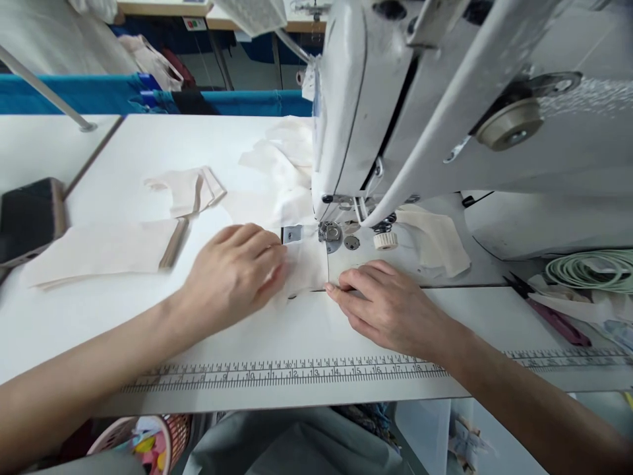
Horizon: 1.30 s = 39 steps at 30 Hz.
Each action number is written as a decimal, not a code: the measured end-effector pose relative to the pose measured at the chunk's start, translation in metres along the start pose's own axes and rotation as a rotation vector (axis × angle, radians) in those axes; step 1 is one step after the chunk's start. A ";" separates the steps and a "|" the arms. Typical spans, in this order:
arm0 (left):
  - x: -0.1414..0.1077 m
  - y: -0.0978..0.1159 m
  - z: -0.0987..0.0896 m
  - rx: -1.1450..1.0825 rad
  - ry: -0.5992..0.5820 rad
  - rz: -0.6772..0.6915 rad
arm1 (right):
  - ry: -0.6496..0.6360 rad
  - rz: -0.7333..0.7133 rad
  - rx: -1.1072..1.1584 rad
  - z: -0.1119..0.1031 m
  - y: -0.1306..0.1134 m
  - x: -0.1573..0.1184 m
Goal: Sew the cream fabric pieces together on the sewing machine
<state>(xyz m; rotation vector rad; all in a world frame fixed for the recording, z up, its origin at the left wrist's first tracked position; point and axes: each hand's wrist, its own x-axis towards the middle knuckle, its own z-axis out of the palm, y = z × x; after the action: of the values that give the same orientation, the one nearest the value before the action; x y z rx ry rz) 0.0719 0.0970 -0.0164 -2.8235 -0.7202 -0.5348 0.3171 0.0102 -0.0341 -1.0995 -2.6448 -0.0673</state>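
A sewing machine point(341, 119) stands over the white table, its needle area above a thin whitish cloth point(309, 260). My left hand point(237, 274) rests at the cloth's left side, fingers curled together; what they pinch, if anything, is hidden. My right hand point(383, 300) lies at the cloth's near right corner, its fingertip touching the edge and its fingers bent. Beyond my left hand, more sheer cloth point(281, 171) is heaped left of the machine head.
Stacked cloth pieces point(109, 254) and a folded piece point(190, 188) lie left, beside a phone point(32, 221). Beige cloth point(435, 241) lies right of the needle. Scissors point(558, 320) and green cord point(593, 270) are far right. A ruler strip point(316, 373) runs along the front edge.
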 end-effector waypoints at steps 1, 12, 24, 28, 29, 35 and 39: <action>-0.001 -0.007 -0.002 -0.003 -0.019 -0.029 | 0.001 0.001 0.000 0.000 0.000 0.000; 0.000 -0.030 -0.009 -0.074 -0.250 0.224 | -0.013 -0.007 -0.004 0.001 0.001 0.001; 0.000 -0.031 0.004 -0.057 -0.203 0.362 | -0.028 -0.002 -0.006 0.000 0.001 0.001; 0.000 -0.028 0.009 -0.022 -0.141 0.356 | -0.033 -0.001 -0.009 -0.001 0.000 0.002; -0.001 -0.027 0.010 -0.014 -0.137 0.356 | -0.034 0.000 -0.008 -0.001 0.000 0.002; 0.000 -0.026 0.010 0.000 -0.115 0.362 | -0.024 0.003 0.010 0.000 0.000 0.000; 0.001 -0.025 0.009 -0.013 -0.104 0.368 | -0.025 -0.002 0.015 0.001 0.001 -0.001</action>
<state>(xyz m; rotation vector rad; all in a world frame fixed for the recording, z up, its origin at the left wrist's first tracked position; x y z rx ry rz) 0.0632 0.1212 -0.0219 -2.9113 -0.2000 -0.3334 0.3179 0.0102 -0.0351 -1.1005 -2.6640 -0.0337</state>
